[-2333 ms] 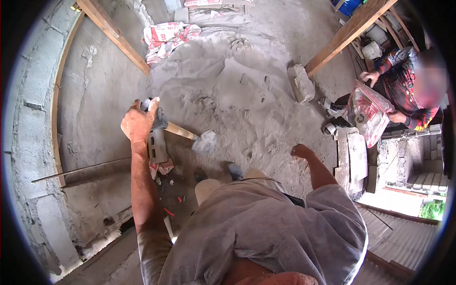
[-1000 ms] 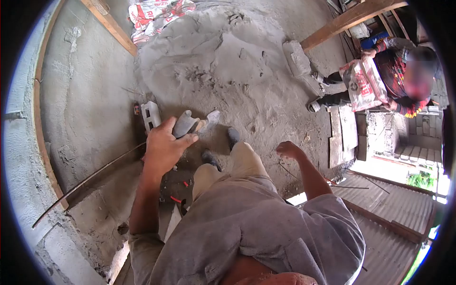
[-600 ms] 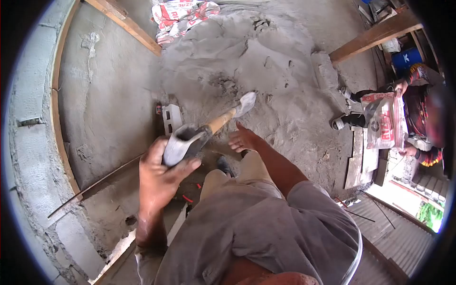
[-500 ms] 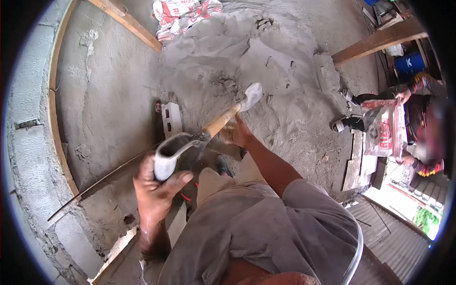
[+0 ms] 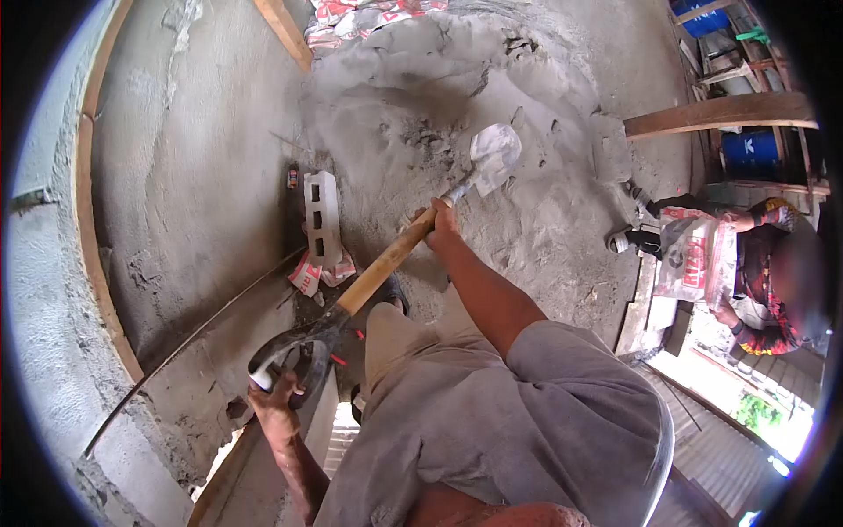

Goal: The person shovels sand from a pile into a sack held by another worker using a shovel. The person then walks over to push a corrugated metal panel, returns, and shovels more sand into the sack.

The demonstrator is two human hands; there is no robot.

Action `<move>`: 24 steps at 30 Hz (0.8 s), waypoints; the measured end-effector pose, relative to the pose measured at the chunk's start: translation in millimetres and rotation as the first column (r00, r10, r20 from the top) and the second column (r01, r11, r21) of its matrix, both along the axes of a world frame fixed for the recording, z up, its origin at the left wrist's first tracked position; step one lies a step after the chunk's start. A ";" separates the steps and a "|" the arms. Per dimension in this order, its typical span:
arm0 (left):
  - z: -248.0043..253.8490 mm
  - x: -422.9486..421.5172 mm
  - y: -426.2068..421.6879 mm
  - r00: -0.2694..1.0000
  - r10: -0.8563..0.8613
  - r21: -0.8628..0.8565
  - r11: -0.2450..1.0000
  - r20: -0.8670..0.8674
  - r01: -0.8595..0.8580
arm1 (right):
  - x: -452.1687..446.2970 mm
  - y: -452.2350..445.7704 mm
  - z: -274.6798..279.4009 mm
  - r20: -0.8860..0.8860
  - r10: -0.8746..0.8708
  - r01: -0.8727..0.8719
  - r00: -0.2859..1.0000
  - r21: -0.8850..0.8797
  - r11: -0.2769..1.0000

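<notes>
A shovel (image 5: 378,277) with a wooden shaft runs slantwise across the view. My left hand (image 5: 277,406) is closed on its D-shaped handle at the lower left. Farther up, my right hand (image 5: 442,221) wraps round the shaft close to the metal socket. The shovel's blade (image 5: 495,151), coated with grey dust, hangs over a heap of grey sand or cement mix (image 5: 413,105). No load can be made out on the blade.
A hollow concrete block (image 5: 321,215) stands by the left wall, with torn bag pieces (image 5: 307,274) at its foot. On the right a co-worker (image 5: 773,272) holds a printed sack (image 5: 694,255). A wooden beam (image 5: 720,117) juts in at upper right.
The shovel's handle end has dropped down and left, and its blade has moved out to the right. My right hand now shows wrapped round the shaft. The co-worker still holds the sack.
</notes>
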State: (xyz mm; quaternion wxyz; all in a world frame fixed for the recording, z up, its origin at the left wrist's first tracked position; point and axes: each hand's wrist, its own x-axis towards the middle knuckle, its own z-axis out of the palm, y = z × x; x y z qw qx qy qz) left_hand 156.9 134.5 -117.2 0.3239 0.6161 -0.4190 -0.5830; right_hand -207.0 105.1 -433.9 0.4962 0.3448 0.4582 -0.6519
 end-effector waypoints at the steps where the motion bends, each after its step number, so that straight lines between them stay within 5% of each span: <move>1: -17.2 18.2 -4.2 0.996 0.085 0.059 0.994 0.026 -0.087 | 11.9 -4.0 1.6 -0.014 0.005 -0.005 1.000 0.007 1.000; 4: -52.2 54.0 -10.4 0.982 0.182 0.145 0.974 -0.042 -0.174 | 36.4 -19.5 6.0 -0.036 -0.044 0.046 0.998 0.077 0.996; 9: -76.1 67.9 -14.7 0.931 0.290 0.322 0.923 -0.222 -0.211 | 24.9 -32.0 -29.9 -0.178 0.172 -0.128 0.969 0.233 0.964; 13: -102.4 78.3 -15.7 0.910 0.342 0.373 0.896 -0.234 -0.240 | 23.6 -47.0 -14.4 -0.219 0.187 -0.142 0.958 0.205 0.968; 16: -99.0 64.3 -22.6 0.938 0.257 0.322 0.931 -0.234 -0.175 | 21.8 -63.3 -13.1 -0.096 0.028 -0.014 0.995 0.145 0.989; 19: -113.3 62.7 -10.6 0.959 0.272 0.226 0.942 -0.085 -0.247 | 25.4 -58.4 -86.5 -0.036 0.010 -0.006 0.999 0.095 0.995; 21: -147.9 90.9 10.8 0.980 0.191 0.295 0.935 0.046 -0.196 | 45.2 -63.6 -160.4 -0.045 0.184 -0.169 0.982 0.230 0.958; 22: -148.7 90.3 18.0 0.978 0.197 0.307 0.928 0.070 -0.209 | 61.5 -72.2 -125.1 0.001 0.270 -0.254 0.963 0.344 0.904; 23: -144.2 85.4 22.5 0.923 0.298 0.357 0.858 0.241 -0.370 | 80.0 -83.5 -75.6 0.057 0.349 -0.337 0.935 0.448 0.828; 24: -145.9 82.5 28.6 0.832 0.376 0.371 0.764 0.409 -0.528 | 115.4 -61.3 -157.3 0.117 0.396 -0.412 0.911 0.328 0.850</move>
